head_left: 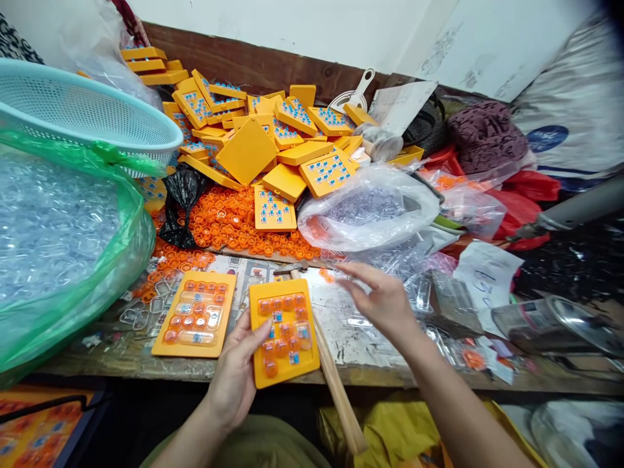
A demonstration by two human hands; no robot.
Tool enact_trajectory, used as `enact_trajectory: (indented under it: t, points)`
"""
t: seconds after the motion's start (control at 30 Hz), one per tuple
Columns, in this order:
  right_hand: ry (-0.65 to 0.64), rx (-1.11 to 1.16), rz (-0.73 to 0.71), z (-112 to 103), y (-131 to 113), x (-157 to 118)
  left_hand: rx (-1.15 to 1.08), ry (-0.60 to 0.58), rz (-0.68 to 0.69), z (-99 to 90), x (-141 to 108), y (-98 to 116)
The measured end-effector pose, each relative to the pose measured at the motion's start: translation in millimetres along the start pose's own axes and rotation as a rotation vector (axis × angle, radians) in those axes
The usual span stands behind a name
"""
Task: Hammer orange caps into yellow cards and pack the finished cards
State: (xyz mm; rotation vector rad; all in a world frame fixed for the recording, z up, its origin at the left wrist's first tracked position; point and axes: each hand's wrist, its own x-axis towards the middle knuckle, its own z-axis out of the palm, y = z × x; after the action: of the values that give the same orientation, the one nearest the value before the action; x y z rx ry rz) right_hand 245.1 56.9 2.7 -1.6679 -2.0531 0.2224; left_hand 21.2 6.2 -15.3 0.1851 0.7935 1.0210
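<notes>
My left hand (237,367) grips a yellow panel (312,354) near the front edge of the bench, its thumb on the panel's face. Orange round pieces and clear caps cover much of that panel, with blue parts showing in places. Above the bench to the right, my right hand (377,296) has its fingers apart, with no piece visible between them. Small orange pieces (325,275) lie just beyond its fingertips. Left of my left hand, a second yellow panel (225,328) with orange and clear pieces lies flat. A hammer (336,390) lies partly under the held panel.
Several yellow panels (247,151) are heaped at the back, above loose orange rings (219,221). A green bag (139,244) of clear pieces and a blue basket (88,123) stand left. An open clear bag (351,237) and a glass jar (541,318) are on the right.
</notes>
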Motion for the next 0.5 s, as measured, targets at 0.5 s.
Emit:
enact_trajectory:
  t: [0.5]
  points:
    - [0.192, -0.290, -0.295, 1, 21, 12, -0.004, -0.134, -0.041, -8.4, 6, 7]
